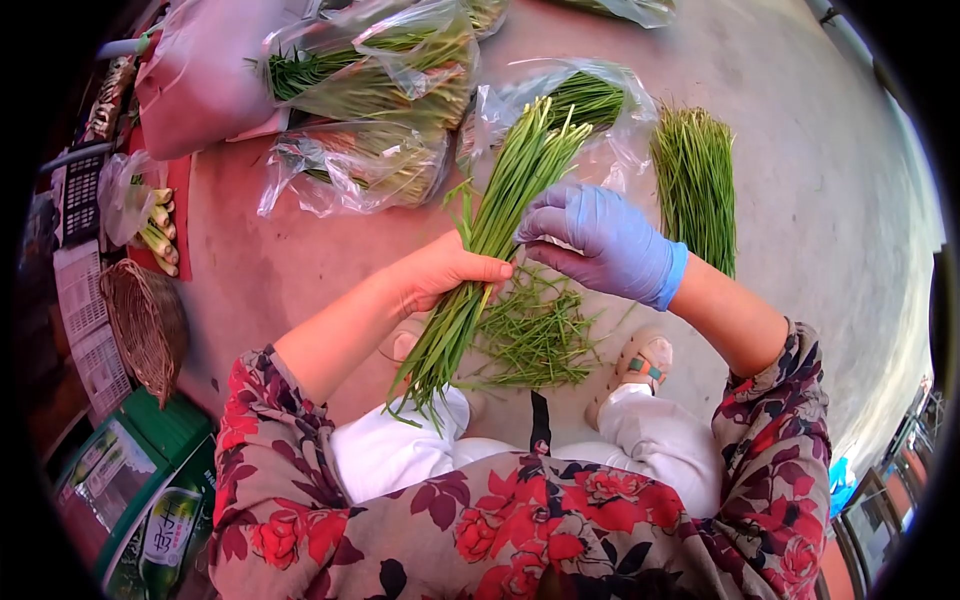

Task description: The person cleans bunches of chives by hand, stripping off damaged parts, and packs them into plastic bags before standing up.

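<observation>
Long green stalks (350,62) inside clear plastic bags (425,70), wicker basket (148,320) nearby

Topmost bag (640,10) only partly in view

On the floor (800,210), bagged stalks (370,160) are laid left of a loose bundle (694,185), and clippings (538,335) are scattered between two feet.

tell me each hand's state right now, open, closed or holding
bare left hand: closed around a long bundle of thin green stalks
blue-gloved right hand: fingers curled beside it, can't tell if pinching a stalk
</observation>
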`<action>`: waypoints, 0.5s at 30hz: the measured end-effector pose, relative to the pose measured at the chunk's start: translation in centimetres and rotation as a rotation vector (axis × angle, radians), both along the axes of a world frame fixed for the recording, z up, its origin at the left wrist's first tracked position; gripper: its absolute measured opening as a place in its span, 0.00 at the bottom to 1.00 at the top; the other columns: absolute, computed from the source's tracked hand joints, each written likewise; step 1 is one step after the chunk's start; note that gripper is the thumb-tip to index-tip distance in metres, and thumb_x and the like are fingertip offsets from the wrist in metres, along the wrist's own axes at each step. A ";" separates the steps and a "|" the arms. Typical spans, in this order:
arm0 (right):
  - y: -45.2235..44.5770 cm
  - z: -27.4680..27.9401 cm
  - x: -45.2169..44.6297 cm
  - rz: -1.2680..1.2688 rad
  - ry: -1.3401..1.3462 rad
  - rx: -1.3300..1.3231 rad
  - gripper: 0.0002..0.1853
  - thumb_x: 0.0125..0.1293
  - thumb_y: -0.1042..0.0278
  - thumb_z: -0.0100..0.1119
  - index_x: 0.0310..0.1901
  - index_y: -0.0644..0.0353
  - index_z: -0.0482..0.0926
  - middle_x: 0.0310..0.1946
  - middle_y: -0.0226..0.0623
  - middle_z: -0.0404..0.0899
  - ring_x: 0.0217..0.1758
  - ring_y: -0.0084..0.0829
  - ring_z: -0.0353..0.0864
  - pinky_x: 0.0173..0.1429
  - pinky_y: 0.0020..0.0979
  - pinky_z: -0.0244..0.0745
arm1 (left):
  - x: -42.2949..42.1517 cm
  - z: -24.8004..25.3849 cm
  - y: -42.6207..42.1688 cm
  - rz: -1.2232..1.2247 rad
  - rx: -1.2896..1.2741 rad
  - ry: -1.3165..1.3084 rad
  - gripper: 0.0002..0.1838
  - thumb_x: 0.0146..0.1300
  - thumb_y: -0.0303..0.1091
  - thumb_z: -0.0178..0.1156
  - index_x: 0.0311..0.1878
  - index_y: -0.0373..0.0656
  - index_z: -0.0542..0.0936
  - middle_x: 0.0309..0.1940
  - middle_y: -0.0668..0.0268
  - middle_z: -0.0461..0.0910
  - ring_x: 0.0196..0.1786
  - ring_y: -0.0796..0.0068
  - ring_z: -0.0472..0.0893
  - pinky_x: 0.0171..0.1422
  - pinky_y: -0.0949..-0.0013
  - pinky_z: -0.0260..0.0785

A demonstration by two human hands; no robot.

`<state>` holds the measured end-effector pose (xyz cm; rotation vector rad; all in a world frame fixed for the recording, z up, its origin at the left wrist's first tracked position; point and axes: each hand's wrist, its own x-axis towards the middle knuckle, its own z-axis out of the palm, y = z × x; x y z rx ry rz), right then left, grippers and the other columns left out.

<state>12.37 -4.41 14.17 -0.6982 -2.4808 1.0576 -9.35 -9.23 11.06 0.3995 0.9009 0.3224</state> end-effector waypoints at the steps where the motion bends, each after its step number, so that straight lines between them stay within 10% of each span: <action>1: 0.0 0.1 -0.9 0.016 -0.029 0.108 0.08 0.55 0.69 0.60 0.38 0.56 0.76 0.35 0.38 0.75 0.37 0.40 0.76 0.41 0.36 0.72 | 0.2 0.2 0.0 -0.011 0.004 -0.009 0.18 0.50 0.30 0.69 0.42 0.40 0.72 0.28 0.68 0.72 0.25 0.78 0.72 0.29 0.74 0.66; 15: 0.1 -2.5 -1.4 0.134 -0.265 0.351 0.06 0.51 0.67 0.59 0.31 0.54 0.74 0.27 0.35 0.72 0.32 0.36 0.77 0.34 0.35 0.72 | 1.1 0.3 -0.5 -0.092 0.058 -0.035 0.19 0.46 0.25 0.65 0.43 0.40 0.71 0.30 0.66 0.71 0.26 0.76 0.73 0.28 0.73 0.69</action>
